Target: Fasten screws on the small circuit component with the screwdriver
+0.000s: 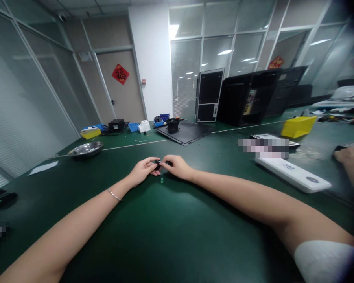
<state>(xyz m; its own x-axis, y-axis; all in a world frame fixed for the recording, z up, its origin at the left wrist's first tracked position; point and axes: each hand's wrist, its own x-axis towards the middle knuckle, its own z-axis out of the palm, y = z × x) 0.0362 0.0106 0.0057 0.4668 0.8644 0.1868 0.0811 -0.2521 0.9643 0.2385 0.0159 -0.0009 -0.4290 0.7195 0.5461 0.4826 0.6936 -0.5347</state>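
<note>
Both my arms reach forward over a dark green table (pixel 171 228). My left hand (pixel 143 169) and my right hand (pixel 177 166) meet in the middle, fingers pinched together on a small black part (pixel 159 162) held between them just above the table. A tiny green piece (pixel 162 181) lies on the table right below the hands. A thin bracelet sits on my left wrist.
A white flat device (pixel 293 175) lies to the right, a yellow bin (pixel 298 126) behind it. A metal bowl (pixel 86 149) sits far left. Blue bins (pixel 162 120), a black mat with a black object (pixel 184 131) and black computer cases (pixel 242 98) stand at the back. Another person's hand (pixel 351 161) rests at the right edge.
</note>
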